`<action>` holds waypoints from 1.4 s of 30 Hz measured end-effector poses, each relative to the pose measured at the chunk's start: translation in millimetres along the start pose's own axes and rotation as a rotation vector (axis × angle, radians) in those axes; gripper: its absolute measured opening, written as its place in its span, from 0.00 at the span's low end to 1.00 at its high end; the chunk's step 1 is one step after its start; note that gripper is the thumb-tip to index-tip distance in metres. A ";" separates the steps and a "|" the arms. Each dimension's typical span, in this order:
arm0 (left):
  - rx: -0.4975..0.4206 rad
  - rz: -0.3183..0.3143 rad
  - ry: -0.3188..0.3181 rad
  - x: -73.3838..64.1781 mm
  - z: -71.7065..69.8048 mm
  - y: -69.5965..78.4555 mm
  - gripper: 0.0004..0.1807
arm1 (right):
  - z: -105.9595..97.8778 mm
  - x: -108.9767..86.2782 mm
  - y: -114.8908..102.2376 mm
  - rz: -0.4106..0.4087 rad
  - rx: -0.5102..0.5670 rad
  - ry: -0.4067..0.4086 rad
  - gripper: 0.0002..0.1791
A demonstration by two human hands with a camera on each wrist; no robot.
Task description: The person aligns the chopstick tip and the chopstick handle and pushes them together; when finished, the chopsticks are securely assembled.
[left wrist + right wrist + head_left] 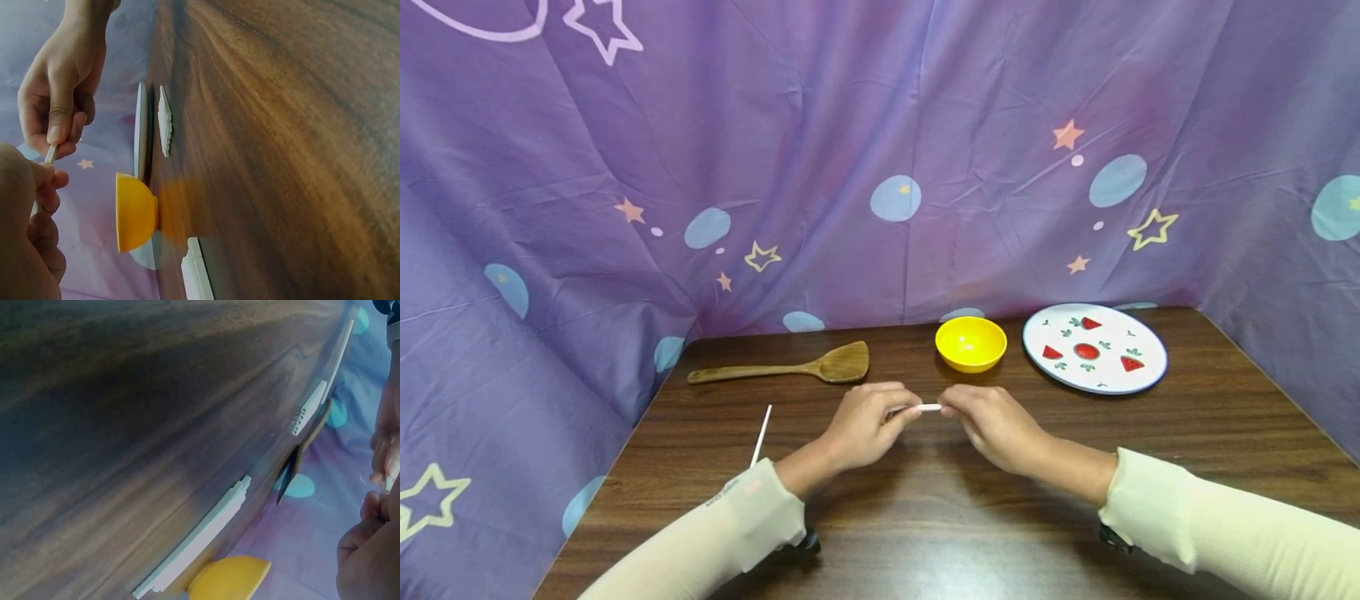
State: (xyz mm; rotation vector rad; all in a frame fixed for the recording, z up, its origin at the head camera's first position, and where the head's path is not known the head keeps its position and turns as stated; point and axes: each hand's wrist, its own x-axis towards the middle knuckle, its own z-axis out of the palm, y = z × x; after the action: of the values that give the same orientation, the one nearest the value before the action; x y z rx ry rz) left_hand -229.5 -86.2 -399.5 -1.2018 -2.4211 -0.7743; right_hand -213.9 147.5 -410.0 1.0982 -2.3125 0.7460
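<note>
A thin white stick [930,407] is held level above the table between the two hands. My left hand [867,425] pinches its left part between thumb and fingers. The right hand [1000,427] grips the other end, with the thumb pressed along it in the left wrist view. Between the hands a short length of the stick shows; the rest is hidden by fingers. Another white stick [762,435] lies on the table beside the left sleeve, partly covered by it.
Behind the hands are a wooden spatula [842,363], a yellow bowl [971,344] and a white plate [1105,375] with watermelon prints. White pieces with stepped edges, one long [194,540] and one shorter [309,409], lie on the wooden table [925,533]. A purple curtain [820,167] surrounds it.
</note>
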 end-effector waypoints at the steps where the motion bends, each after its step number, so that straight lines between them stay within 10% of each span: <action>1: 0.000 -0.004 -0.001 -0.2 0.2 0.4 0.07 | 0.8 -0.3 -0.2 0.006 0.003 -0.001 0.04; 28: 0.021 -0.033 -0.028 -1.9 -2.2 1.0 0.07 | -1.6 3.9 -0.6 0.029 0.052 -0.055 0.02; 42: -0.215 -0.222 -0.093 -8.5 -5.7 5.5 0.08 | -18.1 18.2 5.7 0.362 0.264 -0.063 0.02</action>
State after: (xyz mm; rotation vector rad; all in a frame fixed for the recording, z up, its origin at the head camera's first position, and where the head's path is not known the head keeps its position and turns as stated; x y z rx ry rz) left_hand -219.8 -92.2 -397.6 -1.0752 -2.6333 -1.0910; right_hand -225.6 152.3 -386.9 0.8212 -2.5547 1.1963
